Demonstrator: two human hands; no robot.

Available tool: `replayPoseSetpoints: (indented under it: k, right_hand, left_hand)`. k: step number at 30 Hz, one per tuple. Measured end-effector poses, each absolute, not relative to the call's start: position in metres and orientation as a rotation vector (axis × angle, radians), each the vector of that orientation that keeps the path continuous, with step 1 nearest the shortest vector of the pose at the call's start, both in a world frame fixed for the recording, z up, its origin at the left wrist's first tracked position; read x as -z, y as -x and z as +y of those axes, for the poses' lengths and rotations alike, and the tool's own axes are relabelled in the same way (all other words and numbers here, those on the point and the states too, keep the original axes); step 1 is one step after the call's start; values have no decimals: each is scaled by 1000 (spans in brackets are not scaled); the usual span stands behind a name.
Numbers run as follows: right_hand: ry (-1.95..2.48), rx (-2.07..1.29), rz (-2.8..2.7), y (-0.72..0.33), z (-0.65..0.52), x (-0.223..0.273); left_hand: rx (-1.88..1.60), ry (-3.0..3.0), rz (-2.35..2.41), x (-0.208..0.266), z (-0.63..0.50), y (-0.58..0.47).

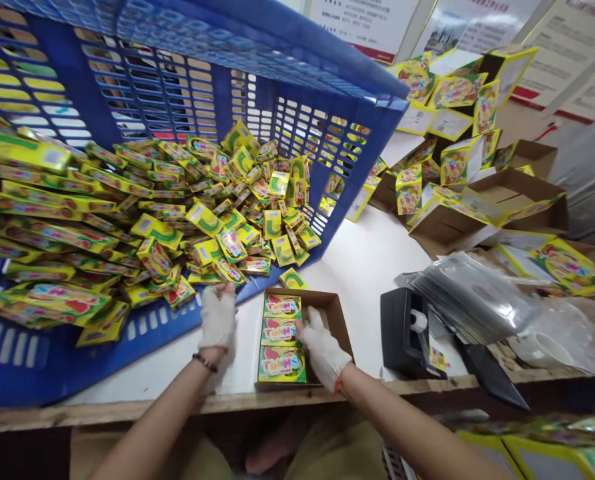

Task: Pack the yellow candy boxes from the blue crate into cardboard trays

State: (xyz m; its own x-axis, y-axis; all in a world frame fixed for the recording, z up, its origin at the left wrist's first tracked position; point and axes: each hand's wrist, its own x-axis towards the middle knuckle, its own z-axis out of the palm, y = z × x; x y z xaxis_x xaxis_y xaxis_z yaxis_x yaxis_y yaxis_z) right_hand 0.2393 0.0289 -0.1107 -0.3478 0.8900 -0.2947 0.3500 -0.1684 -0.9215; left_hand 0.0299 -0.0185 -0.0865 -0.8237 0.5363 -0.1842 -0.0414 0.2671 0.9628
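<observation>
My left hand (217,320), in a white fingerless-tip glove, is at the lowered front edge of a blue plastic basket (277,280). Its bare fingertips meet the small yellow-green candy boxes (227,271) heaped there; whether they grip one is not clear. My right hand (323,347), gloved too, reaches into an open cardboard display box (340,320). Its thumb rests against a column of three small candy boxes (281,331) along the left side, and its fingers are spread apart over the box's right half. One loose candy box (293,279) lies just behind the display box.
A black tape dispenser (400,333) stands to the right, beside a stack of clear plastic sheets (470,290). Empty display cartons (482,207) are piled at the back right. The table's wooden front edge (237,402) runs close to me.
</observation>
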Motion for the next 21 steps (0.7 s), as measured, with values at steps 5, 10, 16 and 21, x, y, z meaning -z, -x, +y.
replayPoseSetpoints:
  k: [5, 10, 16, 21]
  right_hand:
    - [1241, -1312, -1586, -245, 34, 88]
    - [1017, -1423, -1612, -224, 36, 55]
    - [980, -1530, -1754, -187, 54, 40]
    - [1035, -1539, -1761, -192, 56, 39]
  left_hand:
    - [-1655, -270, 1951, 77, 10, -1]
    - [-1734, -344, 1626, 65, -12, -26]
    - [-1480, -793, 1654, 58, -29, -56]
    - [-1467, -813, 2290, 63, 3, -16]
